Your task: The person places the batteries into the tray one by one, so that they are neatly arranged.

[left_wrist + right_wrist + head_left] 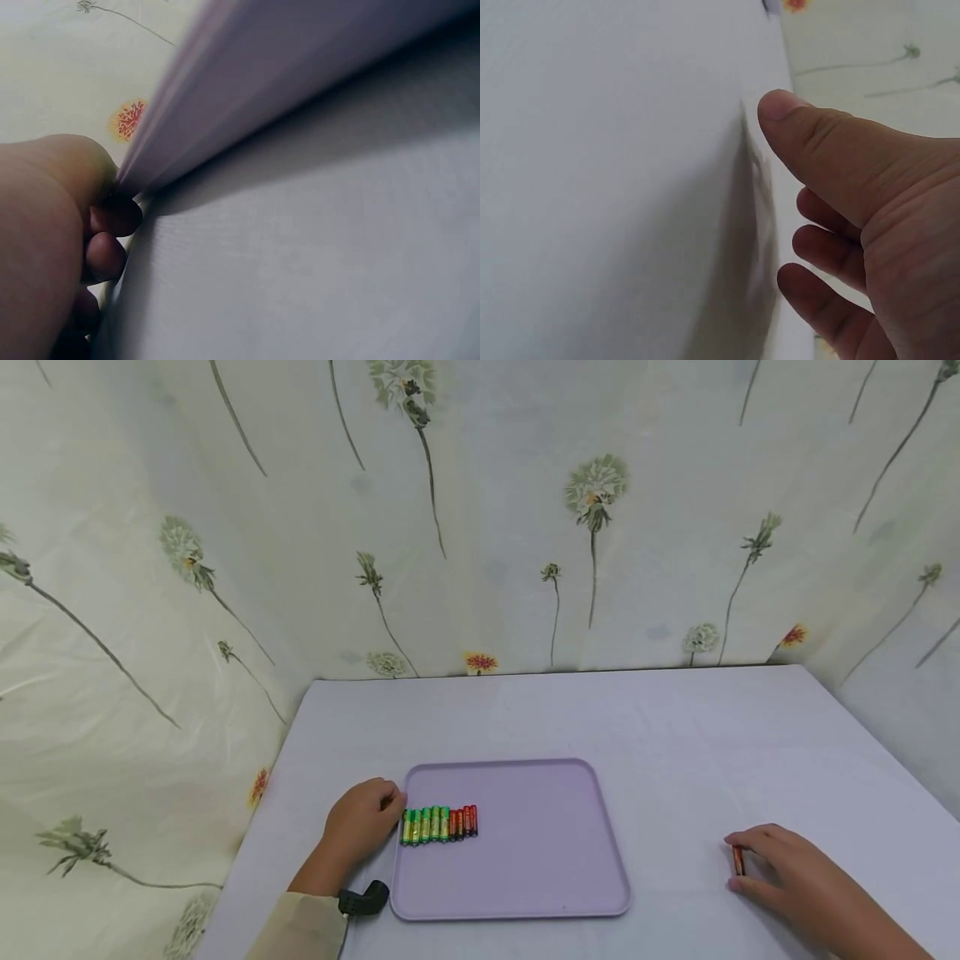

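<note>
A lavender tray (525, 877) lies on the table with a row of batteries against its left side. Several of these are green and gold batteries (425, 825), followed by three red and black batteries (462, 822). With curled fingers, my left hand (362, 825) grips the tray's left rim beside the row; the left wrist view shows the thumb and fingers at the rim (139, 161). Off to the right of the tray, my right hand (795, 881) pinches another red and black battery (738, 861) upright between thumb and fingers. In the right wrist view the thumb hides that battery.
White cloth (675, 735) covers the table. Behind it and at both sides hang pale curtains (495, 527) printed with dandelions. A black band with a device (363, 899) sits on my left wrist, close to the tray's lower left corner.
</note>
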Tool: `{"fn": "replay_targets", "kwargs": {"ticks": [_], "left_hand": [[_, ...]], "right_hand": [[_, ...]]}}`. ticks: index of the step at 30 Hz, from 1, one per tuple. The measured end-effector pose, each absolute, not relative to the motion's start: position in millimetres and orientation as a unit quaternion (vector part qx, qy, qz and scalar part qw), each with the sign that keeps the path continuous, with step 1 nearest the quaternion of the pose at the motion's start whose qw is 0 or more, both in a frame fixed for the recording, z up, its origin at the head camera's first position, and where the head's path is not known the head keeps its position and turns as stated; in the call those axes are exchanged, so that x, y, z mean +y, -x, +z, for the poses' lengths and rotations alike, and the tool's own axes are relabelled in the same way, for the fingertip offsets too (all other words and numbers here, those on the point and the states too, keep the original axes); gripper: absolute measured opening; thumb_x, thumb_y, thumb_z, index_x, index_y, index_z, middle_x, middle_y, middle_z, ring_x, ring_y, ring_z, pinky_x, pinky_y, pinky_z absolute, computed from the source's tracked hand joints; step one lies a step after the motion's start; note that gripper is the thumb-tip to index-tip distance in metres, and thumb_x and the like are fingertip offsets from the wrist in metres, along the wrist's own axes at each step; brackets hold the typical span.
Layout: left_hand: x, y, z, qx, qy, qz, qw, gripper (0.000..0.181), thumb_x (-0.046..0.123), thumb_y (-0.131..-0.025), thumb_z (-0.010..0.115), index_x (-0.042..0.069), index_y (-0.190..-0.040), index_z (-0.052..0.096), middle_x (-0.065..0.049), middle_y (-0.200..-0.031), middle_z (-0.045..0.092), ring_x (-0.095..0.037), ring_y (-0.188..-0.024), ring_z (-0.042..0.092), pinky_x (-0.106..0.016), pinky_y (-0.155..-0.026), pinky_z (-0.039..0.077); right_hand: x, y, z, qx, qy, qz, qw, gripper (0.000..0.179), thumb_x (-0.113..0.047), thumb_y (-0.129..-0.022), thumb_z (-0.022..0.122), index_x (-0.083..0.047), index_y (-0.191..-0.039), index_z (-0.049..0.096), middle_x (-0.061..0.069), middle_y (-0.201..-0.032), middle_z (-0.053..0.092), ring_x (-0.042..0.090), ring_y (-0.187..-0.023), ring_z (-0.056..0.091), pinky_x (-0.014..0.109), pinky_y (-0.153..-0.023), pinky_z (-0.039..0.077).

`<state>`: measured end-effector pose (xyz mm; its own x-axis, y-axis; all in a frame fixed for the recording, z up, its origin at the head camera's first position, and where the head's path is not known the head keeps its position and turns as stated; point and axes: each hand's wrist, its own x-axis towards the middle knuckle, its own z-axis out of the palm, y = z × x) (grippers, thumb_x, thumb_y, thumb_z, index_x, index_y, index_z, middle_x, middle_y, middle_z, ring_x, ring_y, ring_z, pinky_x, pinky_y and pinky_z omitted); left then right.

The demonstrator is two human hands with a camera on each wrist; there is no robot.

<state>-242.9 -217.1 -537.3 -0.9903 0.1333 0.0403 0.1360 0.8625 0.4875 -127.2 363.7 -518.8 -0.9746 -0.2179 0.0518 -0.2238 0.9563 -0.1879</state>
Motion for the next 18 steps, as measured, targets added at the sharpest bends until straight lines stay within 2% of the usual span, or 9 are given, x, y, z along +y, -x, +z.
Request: {"fn": "replay_targets", "kwargs": {"ticks": [7,18], "left_hand": [[-217,241,-534,-0.965,0.07,-0.254,0.0,0.029,0.033,-0.102,0.066,0.022,-0.075,0.06,0.005,-0.074,0.053,-0.014,-0.068,0.048,-0.033,-0.063,0.039],[-217,242,-534,-0.964,0.072,-0.255,0.001,0.028,0.033,-0.102,0.066,0.023,-0.076,0.061,0.005,-0.075,0.054,-0.014,-0.069,0.049,-0.033,-0.064,0.04]], "right_hand": [[341,142,-512,-0.979,-0.141,0.139,0.043,0.05,-0.043,-0.079,0.09,-0.018,-0.119,0.073,-0.013,-0.113,0.064,0.007,-0.096,0.064,0.032,-0.083,0.055],[305,165,-501,-0.973,-0.149,0.172,0.026,0.049,-0.047,-0.083,0.086,-0.023,-0.123,0.071,-0.015,-0.117,0.063,0.011,-0.1,0.065,0.034,-0.086,0.057]]}}
